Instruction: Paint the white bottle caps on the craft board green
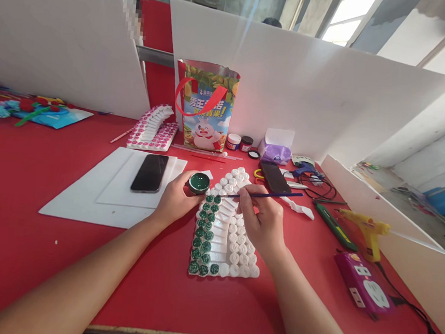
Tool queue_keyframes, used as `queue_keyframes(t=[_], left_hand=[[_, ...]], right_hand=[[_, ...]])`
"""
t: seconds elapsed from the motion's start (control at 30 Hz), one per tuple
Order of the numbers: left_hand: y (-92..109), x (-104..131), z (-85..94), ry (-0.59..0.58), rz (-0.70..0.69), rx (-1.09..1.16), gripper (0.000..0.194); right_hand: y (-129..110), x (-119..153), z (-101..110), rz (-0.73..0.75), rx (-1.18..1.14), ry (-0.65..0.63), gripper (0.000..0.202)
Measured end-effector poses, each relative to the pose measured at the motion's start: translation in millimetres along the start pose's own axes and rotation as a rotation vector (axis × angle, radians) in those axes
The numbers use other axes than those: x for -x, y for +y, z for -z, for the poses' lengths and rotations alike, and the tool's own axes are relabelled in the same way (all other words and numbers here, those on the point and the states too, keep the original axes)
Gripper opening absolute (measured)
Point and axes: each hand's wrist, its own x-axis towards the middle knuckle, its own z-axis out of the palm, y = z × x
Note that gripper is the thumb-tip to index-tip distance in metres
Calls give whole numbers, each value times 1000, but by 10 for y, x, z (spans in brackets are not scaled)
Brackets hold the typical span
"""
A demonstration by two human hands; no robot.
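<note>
My left hand (179, 197) is closed around a small jar of dark green paint (199, 183), held just above the table. A thin paintbrush (270, 194) with a dark blue handle is pinched in my right hand (262, 220). Its tip points left, at the upper rows of a white craft piece (220, 237) covered in small rosettes. Along the left side of that piece the rosettes are dark green, and one at the bottom edge is too. The rosettes on the right and at the top are white. Smooth white strips run up its middle.
A black phone (150, 173) lies on white boards (83, 196) to the left. Behind stand a pink-and-white rosette piece (153, 130), a printed bag (210, 109) and paint jars (240, 142). Right are another phone (275, 177), a green cutter (334, 224), a yellow glue gun (368, 232) and a purple box (364, 283).
</note>
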Motion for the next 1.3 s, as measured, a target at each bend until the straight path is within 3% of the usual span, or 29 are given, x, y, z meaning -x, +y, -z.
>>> queue_keyframes(t=[0.23,0.57,1.0,1.17,1.3], left_hand=[[-34,0,-5,0,11,2,50],[-23,-4,6,-10,17,8,49],[-22,-4,4,-20,30,18,52],[-15,-7,8,-23,44,17,53],[-12,-10,7,-16,43,19,52]], right_hand=[[15,10,20,25,89,20,20],[-49,0,-3,-54,-104,-11,19],[-23,-3,16,-38,-26,40,18],[-24,13,-23,-20,-38,-20,19],[-7,2,1,-16,2,4,19]])
